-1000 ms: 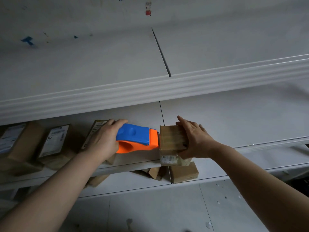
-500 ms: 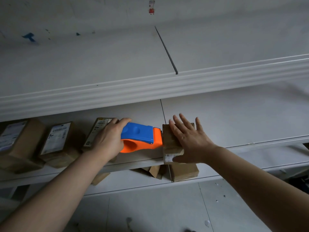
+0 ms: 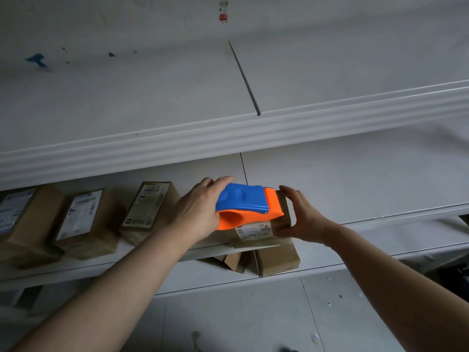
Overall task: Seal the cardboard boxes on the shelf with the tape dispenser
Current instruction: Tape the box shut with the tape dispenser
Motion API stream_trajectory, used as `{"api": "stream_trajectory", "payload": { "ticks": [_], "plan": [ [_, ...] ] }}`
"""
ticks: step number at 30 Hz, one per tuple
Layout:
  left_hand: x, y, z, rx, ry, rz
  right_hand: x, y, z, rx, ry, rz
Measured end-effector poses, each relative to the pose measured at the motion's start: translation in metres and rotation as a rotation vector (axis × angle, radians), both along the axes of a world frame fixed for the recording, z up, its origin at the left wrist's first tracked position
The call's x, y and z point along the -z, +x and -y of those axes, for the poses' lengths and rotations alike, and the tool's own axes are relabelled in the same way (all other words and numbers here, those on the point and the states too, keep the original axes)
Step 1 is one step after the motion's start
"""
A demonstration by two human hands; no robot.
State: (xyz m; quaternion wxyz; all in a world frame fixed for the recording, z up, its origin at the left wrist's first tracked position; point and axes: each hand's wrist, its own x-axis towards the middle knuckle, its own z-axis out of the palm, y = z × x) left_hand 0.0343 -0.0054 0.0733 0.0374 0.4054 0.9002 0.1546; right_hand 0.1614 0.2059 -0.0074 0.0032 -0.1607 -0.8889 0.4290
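Note:
My left hand [image 3: 196,212] grips a blue and orange tape dispenser [image 3: 247,205] from its left end. The dispenser lies over the top of a small cardboard box [image 3: 261,232] at the front edge of the middle white shelf [image 3: 368,189]. My right hand [image 3: 303,217] holds that box by its right side, fingers curled over the top edge and thumb at the front. A white label shows on the box's front face. Three more labelled cardboard boxes [image 3: 81,219] stand in a row to the left on the same shelf.
A wide white shelf board [image 3: 152,102] juts out above the boxes. On the lower shelf, under the held box, sit more cardboard boxes [image 3: 276,260]. Grey tiled floor [image 3: 241,321] lies below. The middle shelf to the right of my hand is bare.
The dispenser has moved right, from beside the box onto its top. My right hand went from lying flat on the box top to grasping its right side.

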Motion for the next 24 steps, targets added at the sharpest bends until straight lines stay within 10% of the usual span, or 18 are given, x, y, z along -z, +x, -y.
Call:
{"api": "stream_trajectory", "payload": {
  "ticks": [24],
  "plan": [
    [0.01,-0.075,0.076,-0.163,-0.159,-0.109,0.003,-0.005,0.004,-0.095,0.331,0.061]
  ]
}}
